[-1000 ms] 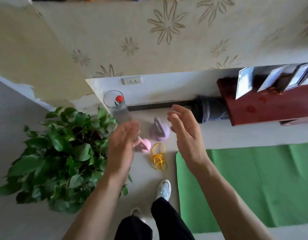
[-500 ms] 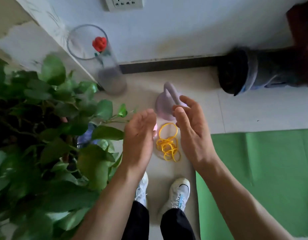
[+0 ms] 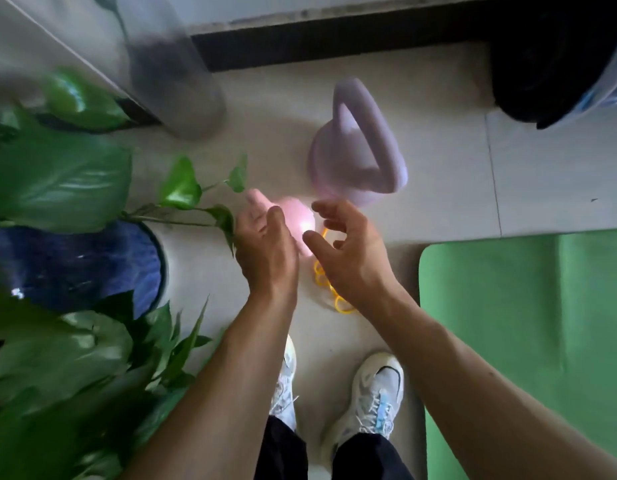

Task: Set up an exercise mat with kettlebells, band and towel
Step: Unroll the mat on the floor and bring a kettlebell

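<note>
The left hand [image 3: 265, 251] and right hand [image 3: 348, 251] are held open and empty on either side of the pink kettlebell [image 3: 296, 216], beyond which the purple kettlebell [image 3: 355, 147] stands, the yellow band [image 3: 331, 289] lying nearer and the green mat [image 3: 525, 323] rightward.

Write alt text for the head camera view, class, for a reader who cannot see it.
Two bare hands, left hand and right hand, reach open toward a pink kettlebell on the floor, a purple kettlebell beyond it. A yellow band lies under the right hand; a green mat lies to the right.
</note>
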Tool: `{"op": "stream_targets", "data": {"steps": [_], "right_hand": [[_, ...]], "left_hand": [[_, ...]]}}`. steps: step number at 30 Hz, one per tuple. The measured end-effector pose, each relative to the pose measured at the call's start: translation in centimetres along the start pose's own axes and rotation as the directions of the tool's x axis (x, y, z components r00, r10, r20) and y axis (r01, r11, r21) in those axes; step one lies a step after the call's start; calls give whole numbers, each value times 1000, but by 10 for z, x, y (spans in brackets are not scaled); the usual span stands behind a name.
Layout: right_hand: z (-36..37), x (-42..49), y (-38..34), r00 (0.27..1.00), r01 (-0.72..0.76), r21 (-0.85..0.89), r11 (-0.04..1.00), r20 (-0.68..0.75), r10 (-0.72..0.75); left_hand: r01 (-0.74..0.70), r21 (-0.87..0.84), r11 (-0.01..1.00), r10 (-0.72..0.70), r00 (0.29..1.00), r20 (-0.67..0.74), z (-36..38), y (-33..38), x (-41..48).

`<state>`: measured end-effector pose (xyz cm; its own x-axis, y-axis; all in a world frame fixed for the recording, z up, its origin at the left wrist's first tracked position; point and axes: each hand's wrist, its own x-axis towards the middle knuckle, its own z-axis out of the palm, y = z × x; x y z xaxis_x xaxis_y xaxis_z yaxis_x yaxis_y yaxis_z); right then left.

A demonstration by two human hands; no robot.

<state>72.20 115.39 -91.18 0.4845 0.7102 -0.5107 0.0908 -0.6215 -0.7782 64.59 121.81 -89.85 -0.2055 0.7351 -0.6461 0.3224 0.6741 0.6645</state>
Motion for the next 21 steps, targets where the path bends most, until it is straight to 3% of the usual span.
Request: {"op": "stream_targets", "data": {"steps": [6, 12, 21], "right_hand": [[31, 38, 22, 997, -73, -66, 995, -35, 71], [55, 63, 39, 990, -139, -177, 974, 14, 143], [54, 59, 37, 989, -115, -199, 973, 73, 132]], "left_hand": [[3, 90, 996, -7, 999, 46, 13, -22, 41], [116, 31, 993, -115, 993, -17, 20, -30, 81], [61, 90, 994, -62, 998, 10, 26, -31, 75]]}}
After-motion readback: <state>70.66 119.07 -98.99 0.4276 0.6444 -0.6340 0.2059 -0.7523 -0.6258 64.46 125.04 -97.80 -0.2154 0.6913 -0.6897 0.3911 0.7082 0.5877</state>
